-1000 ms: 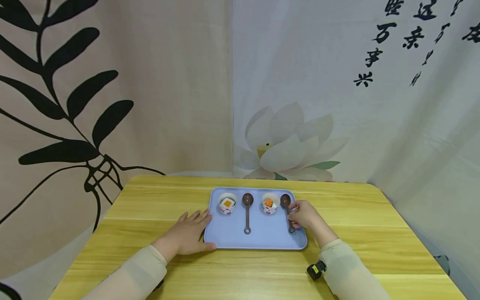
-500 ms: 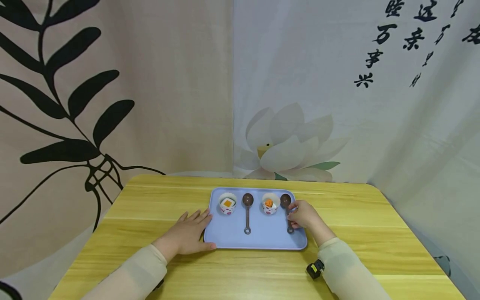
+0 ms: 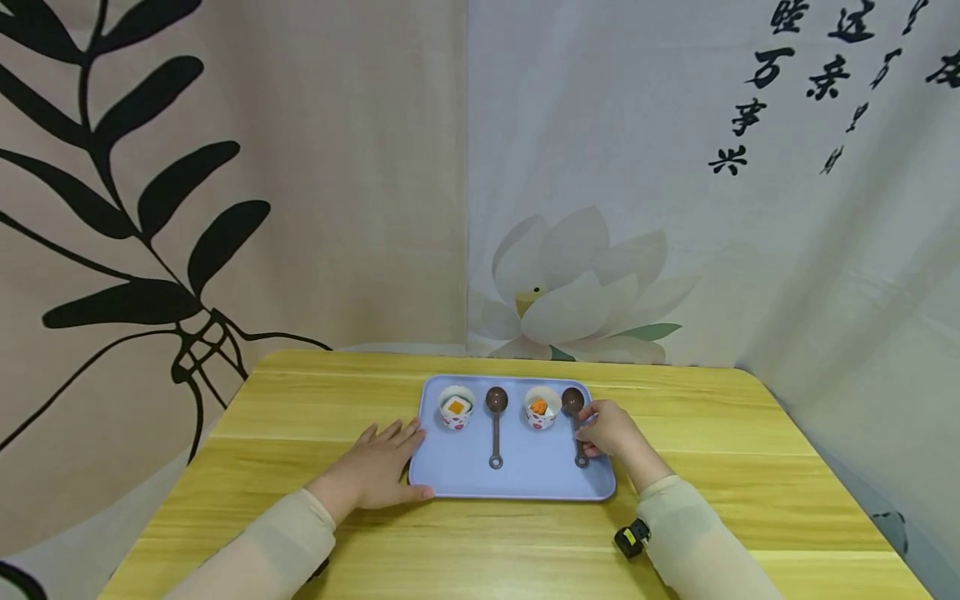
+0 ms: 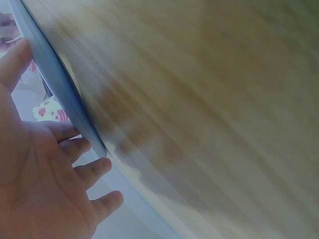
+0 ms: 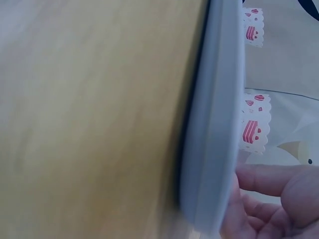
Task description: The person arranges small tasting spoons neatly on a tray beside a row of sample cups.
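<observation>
On a pale blue tray (image 3: 517,482) lie two brown spoons, bowls toward the back. My right hand (image 3: 611,429) pinches the handle of the right spoon (image 3: 572,401); its fingers cover part of that handle. The other spoon (image 3: 496,425) lies mid-tray, untouched. Two small printed paper cups stand upright: the left cup (image 3: 454,421) contains something white with an orange top, the right cup (image 3: 539,422) an orange piece. My left hand (image 3: 375,471) is spread at the tray's left edge, thumb at the front corner. In the left wrist view its fingers (image 4: 92,172) look straight beside the rim.
The tray sits on a wooden table (image 3: 480,550) with a yellowish grain. Behind hangs a printed curtain (image 3: 360,183) with leaves, a lotus and characters. A small black device (image 3: 632,537) is worn at the right wrist.
The lower end of the right spoon has shifted very slightly left with my right hand. The left hand, the cups and the tray stay as they were.
</observation>
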A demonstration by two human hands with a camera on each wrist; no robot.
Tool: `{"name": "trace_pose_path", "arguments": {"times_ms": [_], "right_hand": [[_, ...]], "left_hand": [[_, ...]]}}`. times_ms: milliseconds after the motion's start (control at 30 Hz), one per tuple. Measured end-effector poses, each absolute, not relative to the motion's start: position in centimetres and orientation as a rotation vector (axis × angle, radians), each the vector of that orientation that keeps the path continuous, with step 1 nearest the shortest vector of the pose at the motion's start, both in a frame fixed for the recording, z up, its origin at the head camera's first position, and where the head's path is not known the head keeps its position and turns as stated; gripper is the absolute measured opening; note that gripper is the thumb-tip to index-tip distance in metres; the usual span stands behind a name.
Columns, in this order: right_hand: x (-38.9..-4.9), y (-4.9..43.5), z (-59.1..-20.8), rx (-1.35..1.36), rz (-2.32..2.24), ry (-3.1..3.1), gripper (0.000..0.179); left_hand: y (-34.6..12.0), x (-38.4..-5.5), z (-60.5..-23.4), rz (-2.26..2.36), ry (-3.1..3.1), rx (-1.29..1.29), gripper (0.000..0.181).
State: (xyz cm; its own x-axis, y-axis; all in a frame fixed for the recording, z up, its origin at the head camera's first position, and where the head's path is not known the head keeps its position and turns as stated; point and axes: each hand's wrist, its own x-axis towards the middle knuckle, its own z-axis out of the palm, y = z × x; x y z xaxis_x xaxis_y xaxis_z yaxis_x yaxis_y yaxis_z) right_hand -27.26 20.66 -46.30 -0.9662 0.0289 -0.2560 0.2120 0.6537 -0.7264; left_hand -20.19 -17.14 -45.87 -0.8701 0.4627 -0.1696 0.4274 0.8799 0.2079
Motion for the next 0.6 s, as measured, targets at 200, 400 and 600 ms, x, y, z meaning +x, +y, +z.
{"name": "trace_pose_path", "arguments": {"times_ms": [200,400,600], "right_hand": [[-27.22,20.54,-46.26,0.189,-1.245,2.642,0.026],[-27.15,20.57,-46.20,0.182,-1.238,2.642,0.025],[-27.20,20.64,-46.13,0.184,-1.246,2.625,0.024]], "left_hand": [[-17.15,-20.27,-46.03,0.239,2.838,0.681,0.101],[-17.15,-20.24,-46.03,0.244,2.842,0.681,0.102],[-17.20,-20.19,-46.12,0.248,2.840,0.674,0.102]]}}
